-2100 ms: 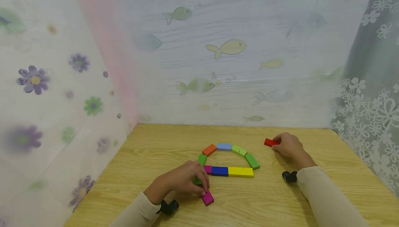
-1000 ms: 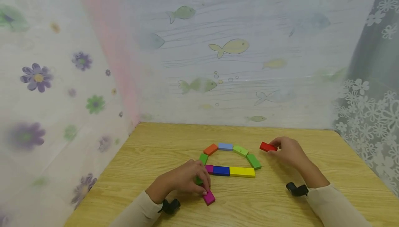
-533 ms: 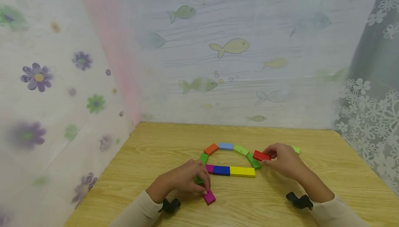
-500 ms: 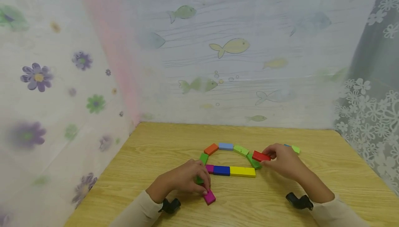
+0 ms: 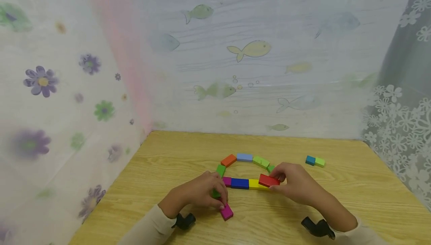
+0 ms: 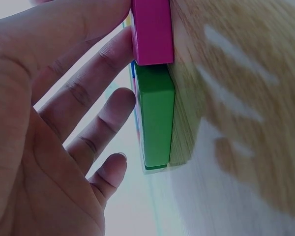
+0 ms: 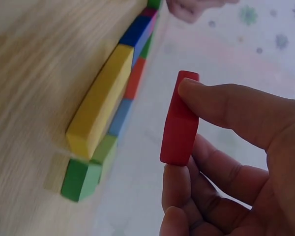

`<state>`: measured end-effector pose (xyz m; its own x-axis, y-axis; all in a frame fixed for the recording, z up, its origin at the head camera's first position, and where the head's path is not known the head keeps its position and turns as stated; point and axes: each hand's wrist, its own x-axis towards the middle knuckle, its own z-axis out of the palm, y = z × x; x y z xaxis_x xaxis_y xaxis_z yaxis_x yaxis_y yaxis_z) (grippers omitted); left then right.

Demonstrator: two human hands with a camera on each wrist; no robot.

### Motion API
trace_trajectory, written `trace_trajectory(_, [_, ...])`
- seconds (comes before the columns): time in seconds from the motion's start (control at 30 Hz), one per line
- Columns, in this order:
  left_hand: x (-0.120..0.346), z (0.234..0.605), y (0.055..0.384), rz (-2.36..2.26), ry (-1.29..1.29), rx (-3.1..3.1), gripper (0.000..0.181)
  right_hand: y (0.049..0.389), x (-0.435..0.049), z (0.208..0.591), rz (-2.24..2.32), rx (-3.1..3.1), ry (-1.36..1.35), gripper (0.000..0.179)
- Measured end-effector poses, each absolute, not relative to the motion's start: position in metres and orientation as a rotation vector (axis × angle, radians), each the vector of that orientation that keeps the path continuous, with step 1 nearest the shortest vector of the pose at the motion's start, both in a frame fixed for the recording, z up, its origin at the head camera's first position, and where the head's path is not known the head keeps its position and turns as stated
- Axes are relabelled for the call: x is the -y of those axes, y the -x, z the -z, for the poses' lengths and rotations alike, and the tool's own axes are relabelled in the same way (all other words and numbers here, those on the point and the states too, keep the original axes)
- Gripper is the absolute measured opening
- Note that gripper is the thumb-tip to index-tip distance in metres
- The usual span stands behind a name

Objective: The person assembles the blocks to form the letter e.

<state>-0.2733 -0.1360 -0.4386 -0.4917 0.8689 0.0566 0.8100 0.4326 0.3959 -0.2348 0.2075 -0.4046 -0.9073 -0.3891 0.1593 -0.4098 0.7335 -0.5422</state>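
Observation:
In the head view my right hand (image 5: 296,185) holds a red block (image 5: 268,180) between thumb and fingers. The red block overlaps the right end of the yellow block (image 5: 254,184) there; the right wrist view shows it raised apart from the row. My left hand (image 5: 202,192) pinches a magenta block (image 5: 227,212) at the near left. In the left wrist view a green block (image 6: 157,118) stands end to end with that magenta block. The yellow block lies in a straight row with a dark blue block (image 5: 240,183) and another magenta block (image 5: 227,181).
Behind the row, green, orange (image 5: 229,160), light blue (image 5: 244,157) and light green (image 5: 261,161) blocks form an arch on the wooden table (image 5: 175,151). A teal block (image 5: 310,160) and a lime block (image 5: 320,162) lie at the back right. Patterned sheets hang around.
My right hand has carried the red block left and nearer, from the back right to over the yellow block. The teal and lime blocks have come into view. My left hand has stayed put.

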Motion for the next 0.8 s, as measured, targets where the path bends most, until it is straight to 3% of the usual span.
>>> trace_trajectory(0.8, [0.136, 0.444, 0.276, -0.555, -1.507, -2.552, 0.005, 0.201, -0.148, 0.423, -1.069, 3.088, -1.085, 0.024])
